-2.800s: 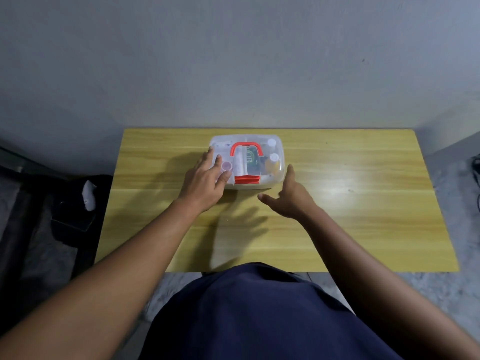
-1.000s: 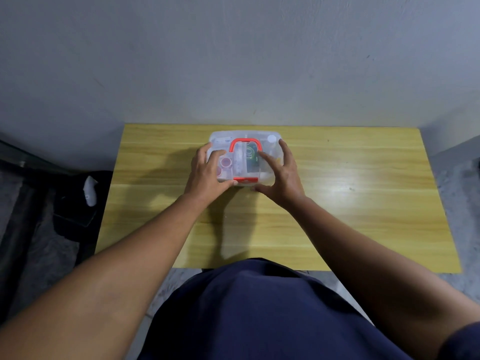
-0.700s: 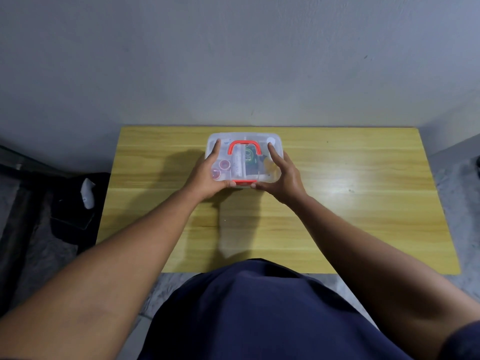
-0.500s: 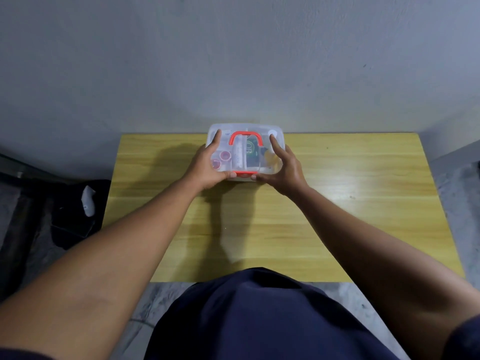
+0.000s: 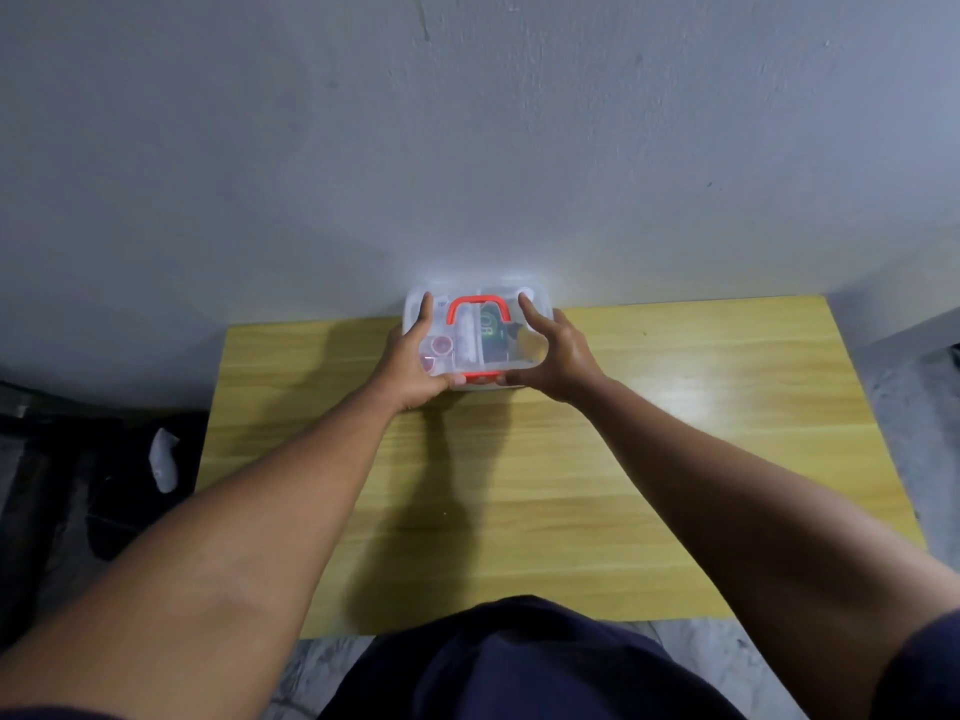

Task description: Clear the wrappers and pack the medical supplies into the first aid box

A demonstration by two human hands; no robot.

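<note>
I grip the clear first aid box with both hands at the far edge of the wooden table, against the wall. My left hand clasps its left side, my right hand its right, thumbs on the near edge. Its red handle lies flat on the lid; the supplies inside look blurred.
</note>
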